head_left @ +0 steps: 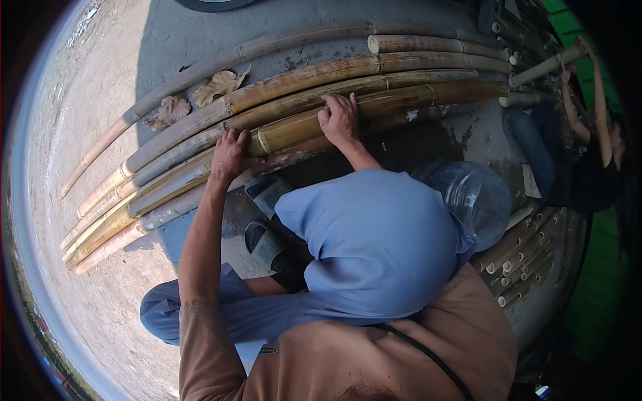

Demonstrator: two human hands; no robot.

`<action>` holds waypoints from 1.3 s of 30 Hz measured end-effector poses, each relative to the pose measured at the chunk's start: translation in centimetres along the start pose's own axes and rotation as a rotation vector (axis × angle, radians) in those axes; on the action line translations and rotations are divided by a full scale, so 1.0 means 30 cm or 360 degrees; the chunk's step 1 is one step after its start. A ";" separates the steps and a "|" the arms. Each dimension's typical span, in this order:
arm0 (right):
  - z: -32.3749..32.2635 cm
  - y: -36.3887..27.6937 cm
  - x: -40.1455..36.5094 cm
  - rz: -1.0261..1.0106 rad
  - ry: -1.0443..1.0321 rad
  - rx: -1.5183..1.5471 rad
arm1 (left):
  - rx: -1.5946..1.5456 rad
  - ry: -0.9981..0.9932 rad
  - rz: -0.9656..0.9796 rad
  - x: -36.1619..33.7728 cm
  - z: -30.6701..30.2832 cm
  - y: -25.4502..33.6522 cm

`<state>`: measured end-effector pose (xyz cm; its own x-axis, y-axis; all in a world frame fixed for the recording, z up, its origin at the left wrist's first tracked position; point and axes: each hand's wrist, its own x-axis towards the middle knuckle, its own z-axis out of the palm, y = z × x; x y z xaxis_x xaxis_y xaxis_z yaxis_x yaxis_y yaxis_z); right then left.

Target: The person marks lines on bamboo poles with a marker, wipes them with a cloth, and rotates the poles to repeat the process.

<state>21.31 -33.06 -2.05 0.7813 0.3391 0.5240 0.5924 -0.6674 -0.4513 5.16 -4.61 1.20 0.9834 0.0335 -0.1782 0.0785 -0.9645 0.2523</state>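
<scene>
Several long bamboo poles lie side by side on the ground in front of me. My left hand [231, 155] is wrapped over the thick yellow-brown bamboo pole [294, 130], near a pale node ring, with the thumb on the near side. Further right along the same pole, my right hand [340, 120] presses down with its fingers curled in. A small dark bit shows at those fingertips, too little to name. Directly behind lies a thinner bamboo pole [301, 105], and beyond it another brown bamboo pole [307, 75].
Dry leaves [219, 87] lie between the far poles. A clear plastic water jug [476, 200] stands right of my knee. At the right, another person [592, 154] holds a bamboo piece [547, 67]. Cut bamboo lengths [525, 257] are stacked below. My sandals [266, 244] are near the poles.
</scene>
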 end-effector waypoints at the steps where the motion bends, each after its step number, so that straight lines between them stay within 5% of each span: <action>1: -0.028 0.078 0.012 0.0065 0.0016 -0.0071 | 0.0028 -0.0052 0.0035 0.003 -0.006 -0.019; 5: -0.151 0.209 0.051 0.0235 0.0179 -0.0179 | -0.0138 -0.0159 0.0089 -0.121 -0.086 -0.232; 12: 0.039 -0.159 -0.051 -0.0077 -0.0172 0.0314 | 0.0024 -0.0087 -0.0030 -0.343 -0.071 -0.583; 15: -0.007 -0.111 -0.031 -0.0086 -0.0158 0.0234 | 0.0069 -0.0023 -0.0016 -0.306 -0.126 -0.417; 18: -0.110 0.205 0.029 0.0048 0.0153 -0.0293 | -0.0048 -0.0081 -0.0084 -0.212 -0.099 -0.319; 20: -0.155 0.254 0.049 0.0082 -0.0004 -0.0251 | 0.0275 -0.0042 -0.0107 -0.177 -0.074 -0.198; 24: 0.003 0.040 0.018 0.0062 -0.0122 -0.0194 | 0.0216 0.0042 -0.0151 -0.163 -0.041 -0.206; 27: 0.117 -0.333 -0.068 -0.0329 -0.0411 0.0377 | 0.0193 0.0067 -0.0201 -0.167 -0.031 -0.207; 30: 0.199 -0.483 -0.168 -0.0576 -0.0606 0.0369 | 0.0113 0.0086 -0.0250 -0.163 -0.023 -0.221; 36: -0.040 0.050 0.014 0.0024 -0.0166 -0.0231 | 0.0076 0.0142 -0.0209 -0.174 -0.007 -0.251; 39: -0.129 0.263 0.039 0.0027 -0.0133 -0.0397 | 0.0161 0.0130 -0.0219 -0.180 -0.023 -0.219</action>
<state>26.14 -40.49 -2.20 0.8103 0.3733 0.4517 0.5205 -0.8126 -0.2621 -0.56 1.72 1.16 0.9749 0.1840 -0.1253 0.2003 -0.9707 0.1330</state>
